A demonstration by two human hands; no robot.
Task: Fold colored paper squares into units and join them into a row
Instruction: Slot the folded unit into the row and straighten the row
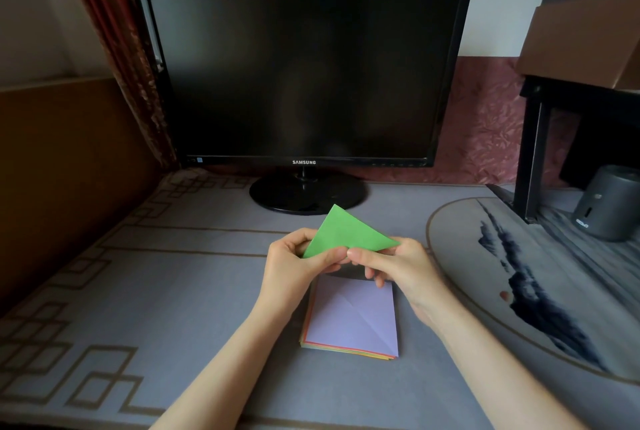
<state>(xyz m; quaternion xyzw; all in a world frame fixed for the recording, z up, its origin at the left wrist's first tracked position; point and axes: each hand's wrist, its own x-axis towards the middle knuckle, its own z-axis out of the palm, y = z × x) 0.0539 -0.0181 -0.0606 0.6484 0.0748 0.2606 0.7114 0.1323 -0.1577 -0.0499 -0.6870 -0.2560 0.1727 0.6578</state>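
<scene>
A green paper (346, 232) folded into a triangle is held in the air above the desk, its point toward the monitor. My left hand (298, 263) pinches its near left corner. My right hand (394, 266) pinches the long edge near the middle and right corner. Below the hands lies a stack of colored paper squares (353, 322) with a lilac sheet on top that bears a diagonal crease; red, orange and green edges show at its sides.
A black monitor (304, 69) on a round foot (306, 192) stands just behind the hands. The desk wears a grey patterned cloth (138, 291). At the right are a grey cylinder (609, 202), a black shelf frame (533, 149) and a cardboard box (585, 24).
</scene>
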